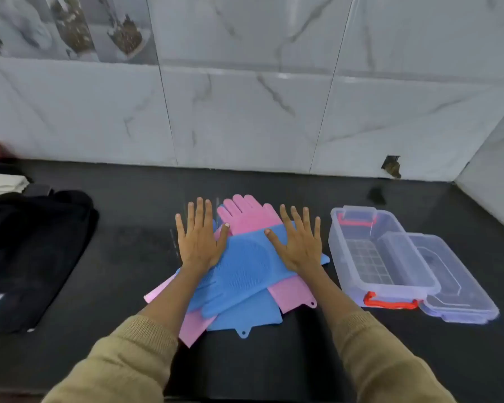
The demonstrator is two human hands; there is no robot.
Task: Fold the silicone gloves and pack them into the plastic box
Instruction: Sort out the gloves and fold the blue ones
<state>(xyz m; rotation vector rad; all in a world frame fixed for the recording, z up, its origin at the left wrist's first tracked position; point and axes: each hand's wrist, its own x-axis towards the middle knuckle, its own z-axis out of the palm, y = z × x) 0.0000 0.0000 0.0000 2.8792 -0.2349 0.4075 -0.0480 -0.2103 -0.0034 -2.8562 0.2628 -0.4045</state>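
Note:
A loose pile of silicone gloves lies on the dark counter in front of me. A blue glove (245,269) with a nubbed palm lies on top, crossing pink gloves (249,216) whose fingers point toward the wall. My left hand (200,237) rests flat, fingers spread, on the pile's left side. On the right side my right hand (298,239) lies flat as well. Neither hand grips anything. The clear plastic box (344,257) with red latches stands open to the right, nothing inside. Its clear lid (460,289) leans against the box's right side.
A black bag (32,251) covers the counter's left part, with folded pale cloth (0,183) behind it. White marble tiles (245,112) form the back wall and the right corner. Bare dark counter (274,359) lies between my forearms.

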